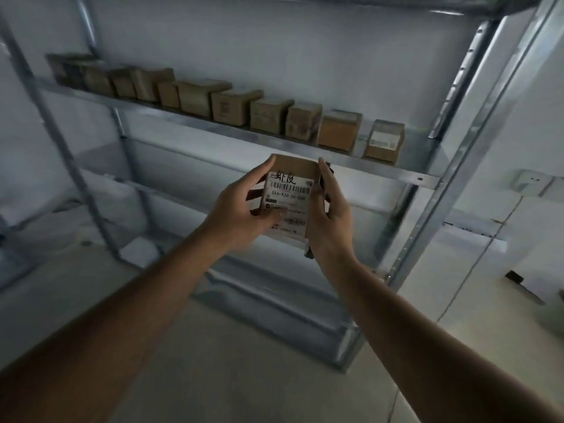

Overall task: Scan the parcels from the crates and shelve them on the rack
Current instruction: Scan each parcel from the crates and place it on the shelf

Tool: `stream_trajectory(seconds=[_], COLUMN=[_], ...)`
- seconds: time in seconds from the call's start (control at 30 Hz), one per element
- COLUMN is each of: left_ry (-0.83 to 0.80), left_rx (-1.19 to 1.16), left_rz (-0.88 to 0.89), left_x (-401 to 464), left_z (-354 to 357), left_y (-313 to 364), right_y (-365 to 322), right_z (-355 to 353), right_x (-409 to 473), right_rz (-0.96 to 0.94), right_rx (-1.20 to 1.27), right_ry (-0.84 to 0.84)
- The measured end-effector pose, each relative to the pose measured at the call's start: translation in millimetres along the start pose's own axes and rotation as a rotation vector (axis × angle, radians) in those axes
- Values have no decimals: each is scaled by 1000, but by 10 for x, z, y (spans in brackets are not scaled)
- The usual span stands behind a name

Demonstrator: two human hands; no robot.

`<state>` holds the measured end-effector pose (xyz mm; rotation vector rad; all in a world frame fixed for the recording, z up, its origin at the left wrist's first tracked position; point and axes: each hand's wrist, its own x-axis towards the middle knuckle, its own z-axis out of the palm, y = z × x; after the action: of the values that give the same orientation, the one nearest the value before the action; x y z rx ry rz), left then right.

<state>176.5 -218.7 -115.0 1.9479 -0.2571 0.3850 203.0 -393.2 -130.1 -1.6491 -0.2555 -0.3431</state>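
Below the front edge of the loaded shelf, head view: both hands hold one parcel up in front of the rack, label facing the camera.

- Left hand: fingers curled round the parcel's left edge, thumb across the lower label. Gripping.
- Right hand: pressed along the parcel's right edge, fingers wrapped behind. Something dark and slim sits between palm and parcel, showing above and below the hand; may be a scanner, can't tell.
- Parcel: brown cardboard, white label with barcodes and handwritten marks. In the air, touching no shelf.
- Row of parcels lines that shelf from the left end to close by the right post. Last box sits near the right end; small gap left beside it.
- Lower shelves: look bare, dim and blurred, not sure.
- Crates not in view.

Progress, my read: a full row is shelved, so well under way. This parcel is not yet placed. Scanned or not, frame doesn't show. How many are left is unknown without the crates. Likely slot is the gap at the right end, or a lower shelf.
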Motion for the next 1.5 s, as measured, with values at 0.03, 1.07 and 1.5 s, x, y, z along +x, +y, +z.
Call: stream_trajectory(seconds=[0.03, 1.07, 1.5], left_ry=[20, 389, 322], left_rx=[13, 98, 87], left_rz=[-12, -275, -421], left_x=[104, 1588, 2447], left_z=[-100, -4925, -6591], left_y=[-119, -3496, -5209], right_y=[87, 907, 1588], right_z=[160, 6402, 8660], right_x=[138, 2118, 2890], right_rz=[-9, -45, 37], right_rx=[0, 39, -44], right_ry=[-16, -442, -517])
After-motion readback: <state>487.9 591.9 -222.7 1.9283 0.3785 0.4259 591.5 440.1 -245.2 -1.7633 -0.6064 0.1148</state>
